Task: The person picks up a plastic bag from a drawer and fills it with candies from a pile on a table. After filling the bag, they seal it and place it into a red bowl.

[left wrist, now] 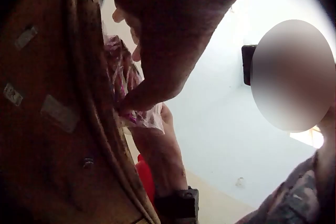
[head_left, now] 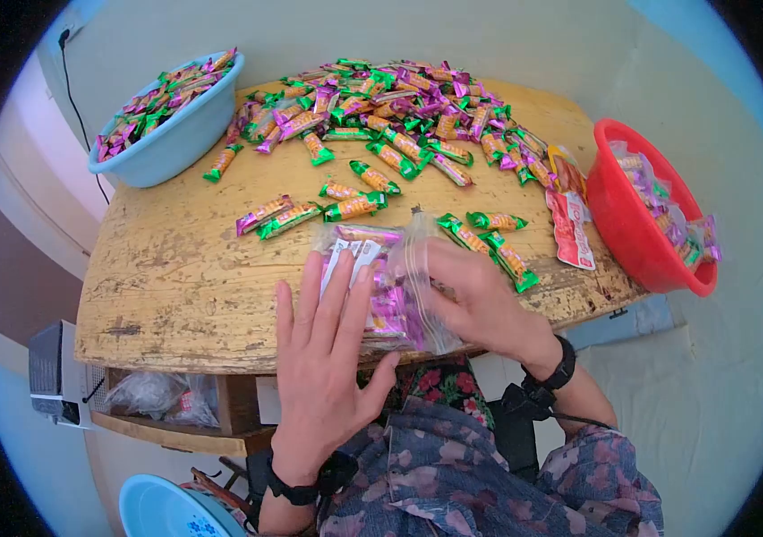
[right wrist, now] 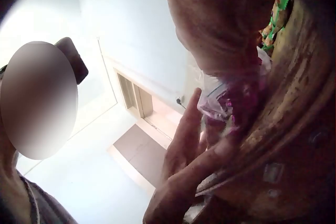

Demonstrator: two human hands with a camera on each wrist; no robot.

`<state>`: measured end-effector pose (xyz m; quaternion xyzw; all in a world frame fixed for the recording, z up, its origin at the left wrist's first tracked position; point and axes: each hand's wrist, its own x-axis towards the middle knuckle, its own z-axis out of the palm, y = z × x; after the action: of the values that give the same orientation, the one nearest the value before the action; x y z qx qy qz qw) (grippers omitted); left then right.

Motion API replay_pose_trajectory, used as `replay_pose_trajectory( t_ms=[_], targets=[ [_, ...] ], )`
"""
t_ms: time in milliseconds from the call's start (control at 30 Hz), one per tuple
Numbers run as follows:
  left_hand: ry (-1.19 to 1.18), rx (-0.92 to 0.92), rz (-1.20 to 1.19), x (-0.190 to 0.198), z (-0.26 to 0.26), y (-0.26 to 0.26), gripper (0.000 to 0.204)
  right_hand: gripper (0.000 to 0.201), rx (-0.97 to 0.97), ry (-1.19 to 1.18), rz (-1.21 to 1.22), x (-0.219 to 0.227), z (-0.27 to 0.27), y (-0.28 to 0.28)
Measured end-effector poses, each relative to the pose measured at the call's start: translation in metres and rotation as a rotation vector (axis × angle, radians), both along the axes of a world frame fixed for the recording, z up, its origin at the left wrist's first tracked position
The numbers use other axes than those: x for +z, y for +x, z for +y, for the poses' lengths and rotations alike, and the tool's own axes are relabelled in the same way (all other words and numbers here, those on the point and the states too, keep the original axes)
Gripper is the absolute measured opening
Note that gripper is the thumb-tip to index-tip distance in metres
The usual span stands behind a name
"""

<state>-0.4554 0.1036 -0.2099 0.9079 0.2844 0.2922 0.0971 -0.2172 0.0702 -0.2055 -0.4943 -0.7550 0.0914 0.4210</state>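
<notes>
A clear plastic bag (head_left: 390,277) packed with purple-wrapped candies lies at the near edge of the worn wooden table (head_left: 175,277). My left hand (head_left: 328,349) lies flat on the bag's left side, fingers straight and spread. My right hand (head_left: 471,295) rests on the bag's right side, fingers over the plastic; its grip is blurred. In the left wrist view the bag (left wrist: 126,85) shows past the table edge under the left hand (left wrist: 168,40). The right wrist view has the bag (right wrist: 226,98) beneath the right hand (right wrist: 220,24), with the left hand's fingers (right wrist: 184,150) beside it.
Loose green, orange and purple candies (head_left: 390,107) cover the table's far half, and a few (head_left: 489,237) lie close to the bag. A blue bowl (head_left: 171,116) of candies stands at far left, a red bowl (head_left: 650,206) at right with a red packet (head_left: 569,224) beside it.
</notes>
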Motion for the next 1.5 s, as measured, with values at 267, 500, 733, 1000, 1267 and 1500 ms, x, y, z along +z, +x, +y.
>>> replay_pose_trajectory(
  t_ms=[267, 500, 733, 1000, 1267, 1500],
  targets=[
    [-0.114, -0.071, -0.055, -0.01, 0.012, 0.004, 0.098, 0.019, -0.057, 0.01, 0.013, 0.008, 0.0, 0.024],
    [-0.123, -0.074, -0.094, -0.012, 0.012, 0.004, 0.095, 0.011, -0.315, -0.082, 0.321, 0.043, 0.048, 0.064],
    [-0.129, -0.084, -0.118, -0.014, 0.014, 0.003, 0.091, 0.016, -0.515, -0.026, -0.071, 0.023, 0.108, 0.151],
    [-0.107, -0.096, -0.13, -0.018, 0.015, 0.003, 0.091, 0.032, -0.656, 0.205, -0.533, 0.031, 0.143, 0.15],
    [-0.095, -0.098, -0.159, -0.018, 0.015, 0.002, 0.089, 0.031, -0.551, 0.074, -0.44, 0.011, 0.145, 0.161],
    [-0.099, -0.091, -0.133, -0.018, 0.015, 0.003, 0.09, 0.022, -0.558, 0.04, 0.202, 0.042, 0.036, 0.1]
  ],
)
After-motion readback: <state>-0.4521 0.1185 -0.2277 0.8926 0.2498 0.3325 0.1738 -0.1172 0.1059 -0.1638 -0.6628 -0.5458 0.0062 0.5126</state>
